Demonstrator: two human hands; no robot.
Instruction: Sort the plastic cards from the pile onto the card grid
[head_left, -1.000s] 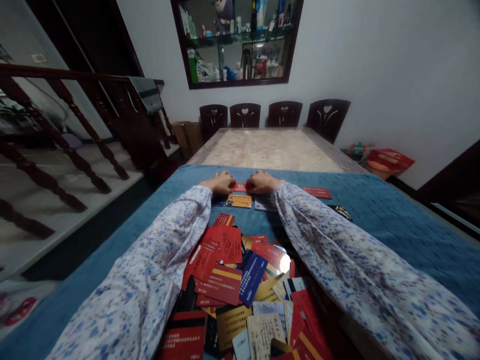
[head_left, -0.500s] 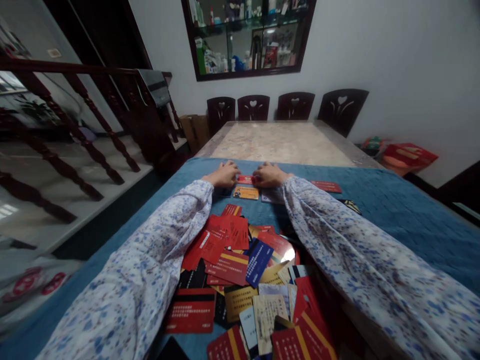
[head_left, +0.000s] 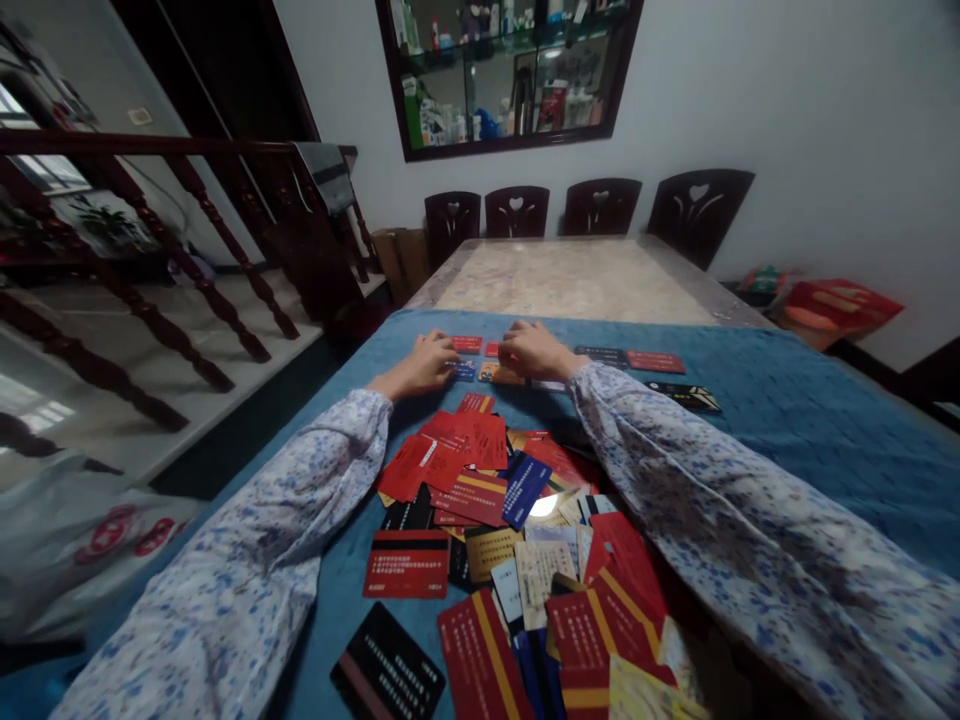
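My left hand (head_left: 427,364) rests on the blue cloth, fingers bent but apart, its fingertips at the left edge of a blue card (head_left: 464,372). A red card (head_left: 466,344) lies just beyond that. My right hand (head_left: 535,350) is curled down over an orange card (head_left: 498,374), fingers drawn together at its upper right part. Another red card (head_left: 491,349) is partly covered by the same hand. A pale card (head_left: 546,385) shows under my right wrist. Between my forearms spreads a loose pile of red, gold, blue and black cards (head_left: 472,500).
Right of my right hand lie a dark card (head_left: 601,356), a red card (head_left: 655,362) and a black patterned card (head_left: 684,396). Beyond the blue cloth (head_left: 780,430) is the bare tabletop (head_left: 555,280) with several chairs (head_left: 517,212) behind. A plastic bag (head_left: 97,545) is at left.
My left hand has moved left and nearer, off the red card, uncovering the blue card. My right hand has shifted slightly over the orange card. The view has tilted, showing more of the pile.
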